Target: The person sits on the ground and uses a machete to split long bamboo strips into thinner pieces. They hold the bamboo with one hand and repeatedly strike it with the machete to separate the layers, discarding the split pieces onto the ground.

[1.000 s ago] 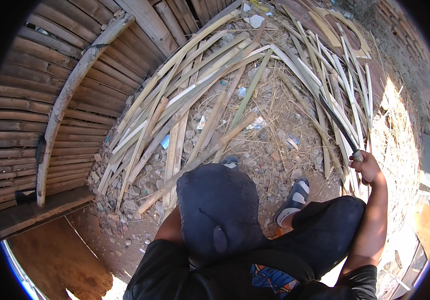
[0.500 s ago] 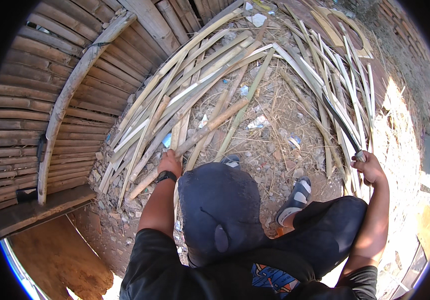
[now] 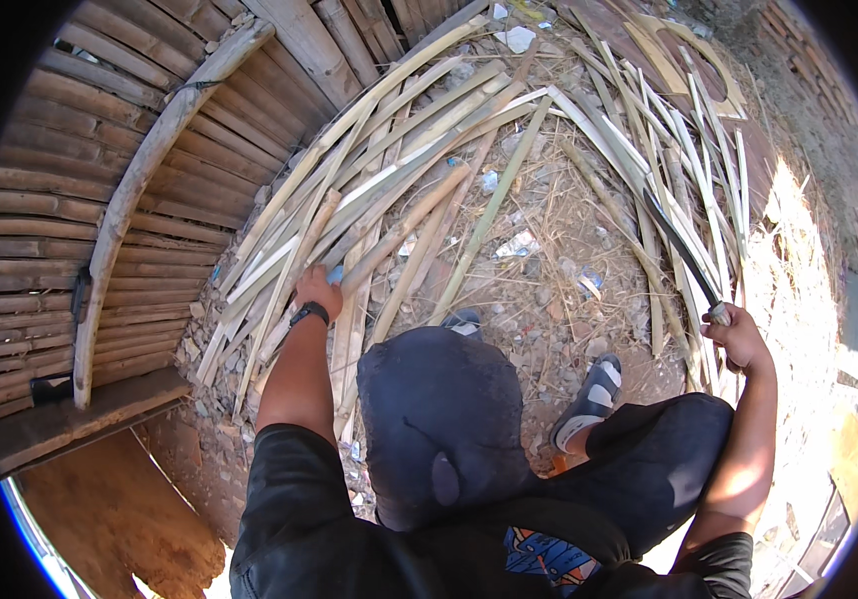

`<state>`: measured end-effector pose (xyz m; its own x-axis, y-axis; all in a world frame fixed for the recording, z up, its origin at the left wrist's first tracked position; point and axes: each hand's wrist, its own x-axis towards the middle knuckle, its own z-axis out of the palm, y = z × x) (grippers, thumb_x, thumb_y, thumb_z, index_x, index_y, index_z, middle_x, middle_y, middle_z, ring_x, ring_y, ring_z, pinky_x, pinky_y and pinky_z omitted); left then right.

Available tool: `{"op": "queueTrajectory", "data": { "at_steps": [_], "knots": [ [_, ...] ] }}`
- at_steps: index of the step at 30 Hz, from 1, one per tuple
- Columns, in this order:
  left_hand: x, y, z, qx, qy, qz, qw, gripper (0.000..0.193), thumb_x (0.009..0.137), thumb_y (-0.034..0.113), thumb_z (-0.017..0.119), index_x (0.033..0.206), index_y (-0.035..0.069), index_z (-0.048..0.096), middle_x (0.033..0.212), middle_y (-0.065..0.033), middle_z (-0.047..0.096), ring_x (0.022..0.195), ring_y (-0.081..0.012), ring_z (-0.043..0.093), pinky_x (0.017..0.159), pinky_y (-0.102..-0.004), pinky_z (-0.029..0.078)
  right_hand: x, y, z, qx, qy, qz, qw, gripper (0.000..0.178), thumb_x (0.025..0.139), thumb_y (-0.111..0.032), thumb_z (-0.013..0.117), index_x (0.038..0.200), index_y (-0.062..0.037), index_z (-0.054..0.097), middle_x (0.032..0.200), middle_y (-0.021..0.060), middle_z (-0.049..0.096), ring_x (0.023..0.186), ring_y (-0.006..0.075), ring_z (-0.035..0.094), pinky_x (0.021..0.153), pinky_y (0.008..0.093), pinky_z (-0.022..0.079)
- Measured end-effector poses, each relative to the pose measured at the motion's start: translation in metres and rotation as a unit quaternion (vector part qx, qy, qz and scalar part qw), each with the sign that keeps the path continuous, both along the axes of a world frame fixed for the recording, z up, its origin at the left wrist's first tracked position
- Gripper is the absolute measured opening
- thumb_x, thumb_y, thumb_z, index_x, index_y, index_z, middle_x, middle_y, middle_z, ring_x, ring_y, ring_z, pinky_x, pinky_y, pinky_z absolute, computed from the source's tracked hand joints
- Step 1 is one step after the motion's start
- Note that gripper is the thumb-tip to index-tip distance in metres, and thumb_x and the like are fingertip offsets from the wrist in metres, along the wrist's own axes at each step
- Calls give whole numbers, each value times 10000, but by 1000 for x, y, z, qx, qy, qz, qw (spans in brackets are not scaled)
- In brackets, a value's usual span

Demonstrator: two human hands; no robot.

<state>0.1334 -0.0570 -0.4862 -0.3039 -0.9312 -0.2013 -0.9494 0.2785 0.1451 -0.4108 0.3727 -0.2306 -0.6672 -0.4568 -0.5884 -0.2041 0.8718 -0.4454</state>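
My left hand (image 3: pixel 319 292) is closed around a brownish bamboo pole (image 3: pixel 411 222) that lies slanting over the pile of split bamboo strips (image 3: pixel 349 195) on the left. Its fingertips are partly hidden. Off to the right, my right hand (image 3: pixel 741 339) grips the handle of a machete (image 3: pixel 687 252). The machete's long dark blade points away from me and rests over or just above the second pile of pale bamboo strips (image 3: pixel 694 150). A single greenish strip (image 3: pixel 499 200) lies between the two piles.
A wall of bamboo slats (image 3: pixel 149 185) with a curved post (image 3: pixel 134 190) stands close on the left. Straw, rubble and litter cover the ground (image 3: pixel 539 290). My bent knee (image 3: pixel 439 419) and a sandalled foot (image 3: pixel 589 394) are in front. A rough wall (image 3: pixel 819 90) stands at the far right.
My left hand has moved left and slightly away from me, and the bamboo pole has shifted left with it onto the strips. My right hand and the machete stay in place.
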Motion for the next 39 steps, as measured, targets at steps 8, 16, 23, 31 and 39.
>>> {"op": "queueTrajectory", "data": {
  "at_steps": [8,16,23,31,39],
  "knots": [
    [-4,2,-10,96,-37,53,993,460,861,256,649,1286,117,543,1371,-177,500,1216,-375,547,1017,-496,441,-5,7,-5,-3,21,28,999,318,770,-168,748,1025,-4,652,757,65,597,642,161,517,601,335,439],
    [-4,22,-19,142,-86,44,985,461,882,256,607,1291,83,482,1311,-217,528,1145,-400,589,961,-501,479,-5,4,-2,14,7,12,1000,319,765,-170,747,1021,-11,643,717,44,559,555,144,463,484,334,378],
    [-3,36,32,-25,42,25,999,449,895,277,549,1285,67,474,1272,-237,556,1097,-421,598,906,-518,488,-9,15,-5,-6,17,12,1000,323,762,-179,747,1015,-15,631,685,35,525,456,125,372,398,327,295],
    [29,8,116,117,192,-6,974,404,887,346,696,1128,41,589,783,-120,675,699,-221,649,670,-341,501,-5,9,2,-22,24,22,999,317,763,-187,755,1005,-22,635,700,39,536,474,126,399,403,325,309],
    [62,34,182,201,179,-38,962,308,999,318,548,1014,27,649,698,-57,643,666,-152,631,659,-313,494,1,8,16,-1,23,29,999,295,787,-181,740,1018,-29,635,729,52,574,582,146,501,507,340,406]
  ]
}}
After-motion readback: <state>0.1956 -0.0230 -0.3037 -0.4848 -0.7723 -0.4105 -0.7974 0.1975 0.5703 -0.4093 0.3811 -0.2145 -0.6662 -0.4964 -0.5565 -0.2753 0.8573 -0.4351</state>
